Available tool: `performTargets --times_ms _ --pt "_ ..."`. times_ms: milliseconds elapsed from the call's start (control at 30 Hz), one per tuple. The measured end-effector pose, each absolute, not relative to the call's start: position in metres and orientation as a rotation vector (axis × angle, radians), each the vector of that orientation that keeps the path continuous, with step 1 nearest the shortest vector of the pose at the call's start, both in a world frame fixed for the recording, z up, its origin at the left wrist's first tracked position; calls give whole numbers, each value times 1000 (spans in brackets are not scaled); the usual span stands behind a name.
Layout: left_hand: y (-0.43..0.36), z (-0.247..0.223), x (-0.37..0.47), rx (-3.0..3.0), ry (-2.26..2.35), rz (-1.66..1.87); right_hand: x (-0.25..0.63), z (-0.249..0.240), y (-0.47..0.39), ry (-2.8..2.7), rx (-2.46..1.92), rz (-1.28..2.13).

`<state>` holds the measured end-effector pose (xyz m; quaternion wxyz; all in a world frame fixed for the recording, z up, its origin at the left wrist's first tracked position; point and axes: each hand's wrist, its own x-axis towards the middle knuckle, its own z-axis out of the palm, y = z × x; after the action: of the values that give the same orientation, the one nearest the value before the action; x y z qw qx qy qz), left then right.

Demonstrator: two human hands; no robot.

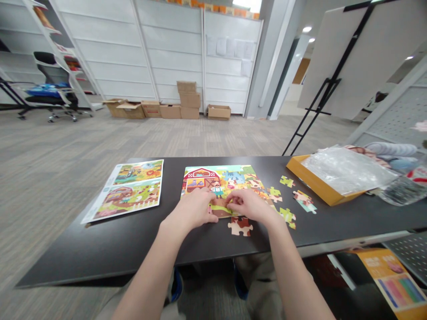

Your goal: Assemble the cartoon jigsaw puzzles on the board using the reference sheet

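Observation:
A colourful farm jigsaw puzzle (pixel 196 173), with a red barn and a farmer, lies mostly assembled on the dark table. My left hand (pixel 198 206) rests on its lower left part, fingers apart and thumb near the bottom edge. My right hand (pixel 248 205) bends over the lower middle, its fingers closed on a green-and-brown puzzle piece that they partly cover. Just below it lies a loose brown-and-cream piece (pixel 240 226). More loose pieces are to the right: a green one (pixel 287 181), a green-and-cream one (pixel 274 194), a joined clump (pixel 304 201) and green ones (pixel 287 217).
A printed picture sheet (pixel 133 191) lies at the table's left. On the right, a yellow box (pixel 313 182) holds clear plastic wrapping, with plastic-wrapped goods beside it. Below the table's right side sits an orange package (pixel 387 275). Cardboard boxes (pixel 170 111) stand along the far wall.

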<state>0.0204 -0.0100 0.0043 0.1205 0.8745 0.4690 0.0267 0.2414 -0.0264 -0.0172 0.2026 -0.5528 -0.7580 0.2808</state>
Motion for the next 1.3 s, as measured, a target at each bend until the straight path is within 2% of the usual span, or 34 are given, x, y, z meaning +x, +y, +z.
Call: performTargets --times_ms 100,367,733,1033,1100,1300 --pt "-11 5 22 2561 1381 78 246 -16 -26 -2102 -1577 760" --pt "-13 2 37 2630 1017 224 255 -18 -25 -2099 -1587 803" --pt "-16 3 46 2650 1137 135 258 -18 -26 -2088 -1542 867" --pt "-26 12 52 2658 1112 163 283 0 -38 -1939 -1546 758" --pt "-33 15 57 2640 1018 174 300 3 -40 -1819 -1592 683" --pt "-42 11 75 2600 853 187 365 2 -55 -1141 -1920 106"
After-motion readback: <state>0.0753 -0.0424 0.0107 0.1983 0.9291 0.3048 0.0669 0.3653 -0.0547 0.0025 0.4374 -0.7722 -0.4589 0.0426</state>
